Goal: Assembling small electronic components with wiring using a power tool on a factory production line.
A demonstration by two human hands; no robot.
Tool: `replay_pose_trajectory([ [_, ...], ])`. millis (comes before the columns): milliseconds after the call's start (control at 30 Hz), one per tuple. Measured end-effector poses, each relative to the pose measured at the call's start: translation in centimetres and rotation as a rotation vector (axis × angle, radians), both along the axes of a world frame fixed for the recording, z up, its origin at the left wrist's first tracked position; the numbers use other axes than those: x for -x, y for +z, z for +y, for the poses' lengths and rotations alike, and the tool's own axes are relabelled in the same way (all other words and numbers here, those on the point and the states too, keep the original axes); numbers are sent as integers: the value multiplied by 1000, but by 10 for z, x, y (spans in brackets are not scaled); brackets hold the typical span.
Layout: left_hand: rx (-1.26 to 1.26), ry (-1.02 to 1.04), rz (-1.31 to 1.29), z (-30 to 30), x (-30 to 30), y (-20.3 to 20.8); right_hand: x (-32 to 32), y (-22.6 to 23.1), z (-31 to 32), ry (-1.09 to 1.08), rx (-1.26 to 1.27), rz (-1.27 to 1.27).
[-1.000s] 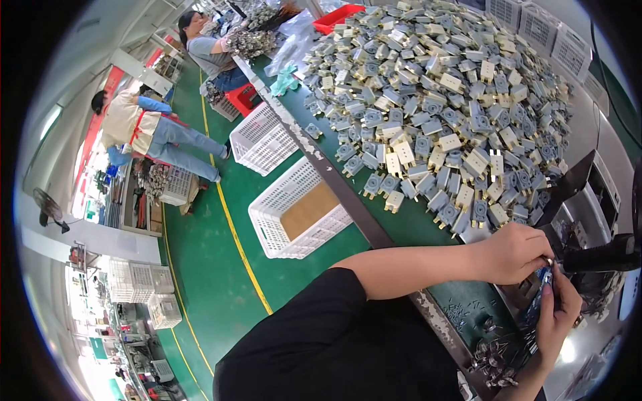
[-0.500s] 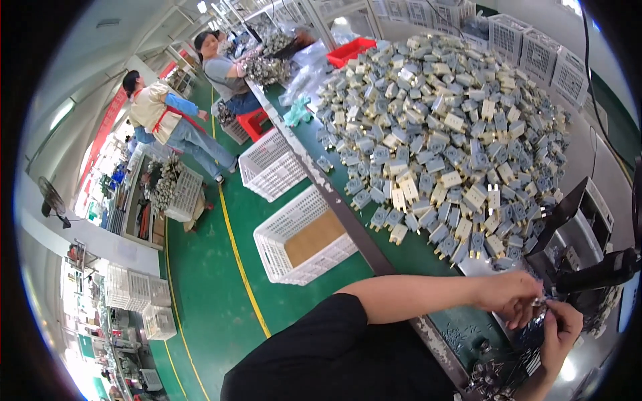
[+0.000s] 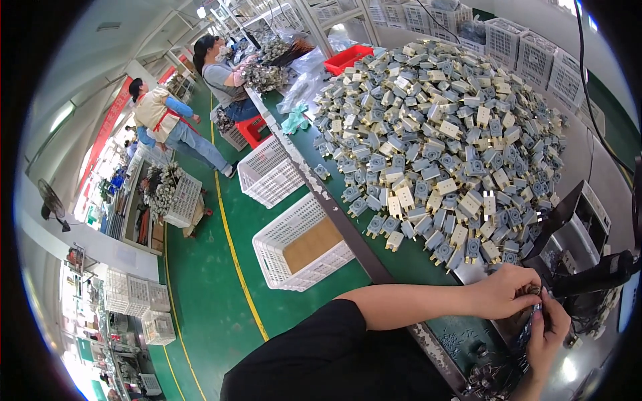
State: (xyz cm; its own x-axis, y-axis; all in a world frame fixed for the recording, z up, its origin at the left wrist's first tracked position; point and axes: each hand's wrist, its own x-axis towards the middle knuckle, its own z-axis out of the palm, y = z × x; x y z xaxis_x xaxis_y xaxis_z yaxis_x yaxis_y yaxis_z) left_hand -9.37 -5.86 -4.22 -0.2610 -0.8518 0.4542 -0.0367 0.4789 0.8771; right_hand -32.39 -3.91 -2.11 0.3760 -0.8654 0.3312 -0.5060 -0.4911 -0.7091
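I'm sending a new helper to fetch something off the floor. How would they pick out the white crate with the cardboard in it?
Start at the long green workbench heaped with small plug parts. On the green floor along its edge stand two white lattice crates; take the nearer one. Only it shows a brown cardboard sheet inside.

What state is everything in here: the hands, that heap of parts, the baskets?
Left hand: fingers pinched on a small part.
Right hand: fingers meeting the left hand's at that part.
Grey and cream plug parts: heaped loose on the green bench.
Nearest white basket: open, cardboard lying inside.
Red tray: open.
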Motion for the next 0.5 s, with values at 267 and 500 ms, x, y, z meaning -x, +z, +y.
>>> replay_pose_trajectory([
  [267,-411,-332,247,16,11,-3,-4,14,4,40,-40,-10],
  [500,-557,-669,113,6,6,-9,5,26,0,133,170,98],
])
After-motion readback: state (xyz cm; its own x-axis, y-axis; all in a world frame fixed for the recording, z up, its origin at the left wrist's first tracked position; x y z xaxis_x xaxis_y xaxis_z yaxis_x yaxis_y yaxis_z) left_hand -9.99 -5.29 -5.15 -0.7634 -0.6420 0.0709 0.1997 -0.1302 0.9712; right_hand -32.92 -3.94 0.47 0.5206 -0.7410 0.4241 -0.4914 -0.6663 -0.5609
